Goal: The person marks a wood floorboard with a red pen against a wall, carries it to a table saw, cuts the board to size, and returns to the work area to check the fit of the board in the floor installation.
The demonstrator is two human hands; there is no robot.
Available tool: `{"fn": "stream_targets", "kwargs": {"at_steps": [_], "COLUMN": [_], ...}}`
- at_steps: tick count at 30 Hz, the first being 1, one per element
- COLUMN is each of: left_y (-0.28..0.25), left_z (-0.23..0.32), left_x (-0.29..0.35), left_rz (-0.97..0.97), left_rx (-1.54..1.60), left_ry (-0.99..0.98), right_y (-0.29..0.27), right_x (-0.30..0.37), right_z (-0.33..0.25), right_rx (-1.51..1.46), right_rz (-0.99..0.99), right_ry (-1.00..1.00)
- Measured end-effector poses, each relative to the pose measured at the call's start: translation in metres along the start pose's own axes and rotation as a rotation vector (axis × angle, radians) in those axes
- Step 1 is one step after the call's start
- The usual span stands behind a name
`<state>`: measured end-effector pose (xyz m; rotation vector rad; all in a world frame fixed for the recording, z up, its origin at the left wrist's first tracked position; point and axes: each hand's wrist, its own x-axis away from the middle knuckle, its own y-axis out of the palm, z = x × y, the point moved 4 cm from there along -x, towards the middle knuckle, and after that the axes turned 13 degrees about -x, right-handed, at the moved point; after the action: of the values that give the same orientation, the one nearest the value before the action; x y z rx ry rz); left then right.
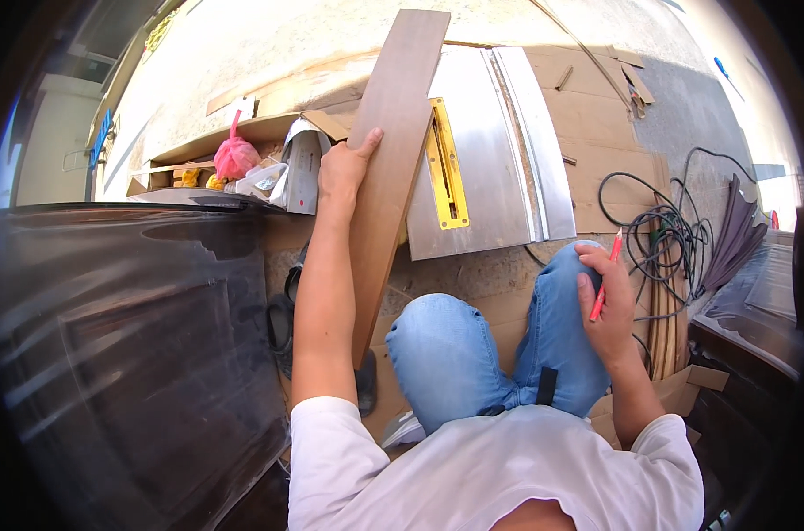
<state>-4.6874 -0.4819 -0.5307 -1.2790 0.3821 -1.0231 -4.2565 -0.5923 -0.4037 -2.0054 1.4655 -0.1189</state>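
Because the right hand rests against the jeans-clad knee, its bent fingers can hold the slim red pencil lightly, pale tip outward, probably supported by the leg. Left of it, a glossy dark panel with a faint rectangular moulding lies below the other hand. Farther forward, the left hand is half closed around the left edge of a long brown plank, thumb on the flat face, apparently to steady it; the fingers underneath are hidden. The plank, smooth and straight-edged, slants across the metal surface; whether they touch, I cannot tell. Right of the left hand, a slotted yellow insert sits in that dull silvery sheet. Beyond the right hand, a loosely coiled black cable lies near matte cardboard, perhaps spread to protect the ground.
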Motion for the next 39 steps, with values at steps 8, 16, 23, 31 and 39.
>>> {"fn": "stream_targets", "kwargs": {"at_steps": [8, 16, 23, 31, 39], "left_y": [0.005, 0.003, 0.006, 0.004, 0.009], "left_z": [-0.007, -0.003, -0.008, -0.005, -0.011], "left_x": [-0.002, 0.005, 0.007, 0.017, 0.021], "left_rz": [0.042, 0.004, 0.041, 0.035, 0.062], "left_rx": [-0.031, -0.019, -0.008, -0.031, -0.013], "left_ry": [-0.001, -0.011, 0.013, 0.033, 0.051], "right_y": [0.005, 0.005, 0.005, 0.005, 0.004], "right_x": [-0.005, -0.008, -0.012, -0.012, -0.012], "right_z": [0.005, 0.008, 0.013, 0.015, 0.017], "right_rx": [0.049, 0.048, 0.028, 0.012, 0.005], "right_rz": [0.012, 0.014, 0.012, 0.011, 0.020], "right_ry": [0.010, 0.016, 0.036, 0.055, 0.050]}}
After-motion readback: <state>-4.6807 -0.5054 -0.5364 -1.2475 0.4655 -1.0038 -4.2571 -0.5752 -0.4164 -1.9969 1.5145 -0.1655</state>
